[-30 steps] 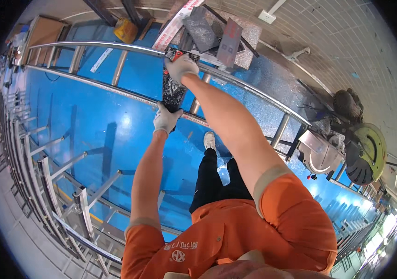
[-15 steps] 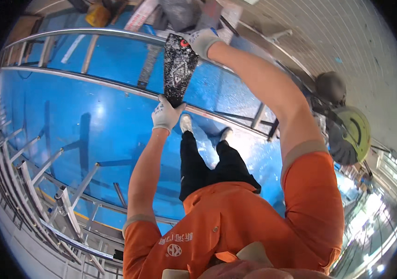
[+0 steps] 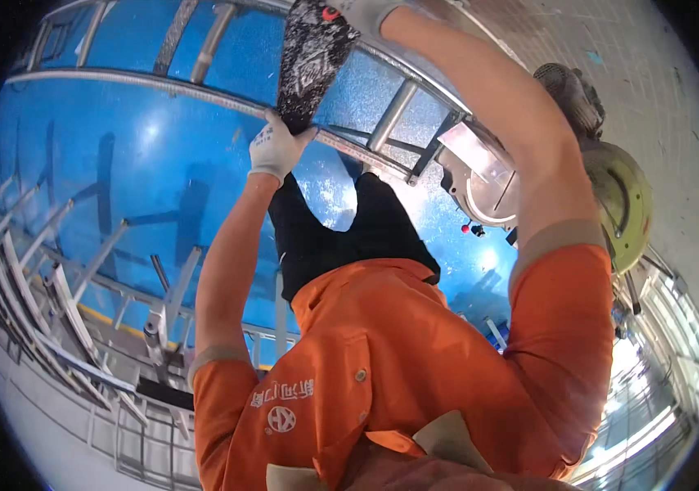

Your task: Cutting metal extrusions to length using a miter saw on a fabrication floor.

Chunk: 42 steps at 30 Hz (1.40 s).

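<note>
A black tapered piece [image 3: 312, 65], speckled with white and bearing a red round mark at its far end, lies across a ladder-like metal frame [image 3: 177, 86]. My left hand [image 3: 277, 147], in a white glove, is closed on the narrow near end, right at the frame's near rail. At the wide far end is my right hand [image 3: 366, 11], also white-gloved, beside the red mark. The upper picture edge cuts off part of that hand, and its fingers barely show. What exactly the black piece is, I cannot tell.
To the right stands a machine with a yellow-green disc-shaped guard [image 3: 626, 204], a dark motor [image 3: 572, 94] and a rounded metal base [image 3: 487, 192]. Several metal racks with protruding bars [image 3: 79, 286] line the left. Blue floor [image 3: 149, 176] shows between them.
The frame, black piece and both hands sit higher in the picture, the right hand now partly cut off. More of the machine's base shows at right. Both hands stay at the black piece.
</note>
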### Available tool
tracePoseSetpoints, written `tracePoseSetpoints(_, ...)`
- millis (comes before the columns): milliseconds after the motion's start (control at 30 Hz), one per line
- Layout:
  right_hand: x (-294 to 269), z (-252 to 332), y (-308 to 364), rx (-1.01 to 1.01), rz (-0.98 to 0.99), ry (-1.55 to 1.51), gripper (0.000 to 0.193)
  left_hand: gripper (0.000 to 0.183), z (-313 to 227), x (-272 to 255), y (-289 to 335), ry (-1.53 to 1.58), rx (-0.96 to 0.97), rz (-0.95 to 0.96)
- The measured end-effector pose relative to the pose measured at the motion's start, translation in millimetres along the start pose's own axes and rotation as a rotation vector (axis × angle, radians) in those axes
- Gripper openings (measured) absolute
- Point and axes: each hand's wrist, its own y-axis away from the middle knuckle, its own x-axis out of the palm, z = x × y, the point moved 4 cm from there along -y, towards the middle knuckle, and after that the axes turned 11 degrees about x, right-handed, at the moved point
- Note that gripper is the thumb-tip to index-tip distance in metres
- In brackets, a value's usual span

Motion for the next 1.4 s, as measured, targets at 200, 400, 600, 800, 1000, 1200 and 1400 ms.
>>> tracePoseSetpoints(200,-65.7,55.2,76.0,-0.111,-0.176,-0.041,0.028,0.073,-7.4,31.9,58.4,0.041,-0.154,-0.006)
tracePoseSetpoints(400,43.8,-17.5,87.1,-0.252,-0.137,0.187,0.024,0.076,-62.2,73.7,57.6,0.066,-0.1,0.043)
tracePoseSetpoints(600,8.6,-7.1,143.0,-0.224,-0.402,0.158,0.023,0.08,-84.0,84.4,78.0,0.149,-0.082,0.094)
tracePoseSetpoints(800,62.9,-40.5,108.1,-0.087,-0.329,-0.081,0.022,0.078,-75.2,113.1,89.9,0.392,-0.182,-0.183)
tracePoseSetpoints(1000,31.1,-26.9,124.9,-0.107,-0.329,-0.003,0.021,0.066,-48.3,139.5,104.6,0.761,-0.334,-0.326)
tracePoseSetpoints(1200,-4.5,-16.7,150.2,-0.036,-0.263,0.104,0.02,0.06,-62.5,145.0,83.9,0.912,-0.266,-0.357)
tracePoseSetpoints(1400,-25.0,7.4,166.6,-0.068,-0.2,0.09,0.02,0.062,-53.9,154.0,82.2,0.847,-0.268,-0.343)
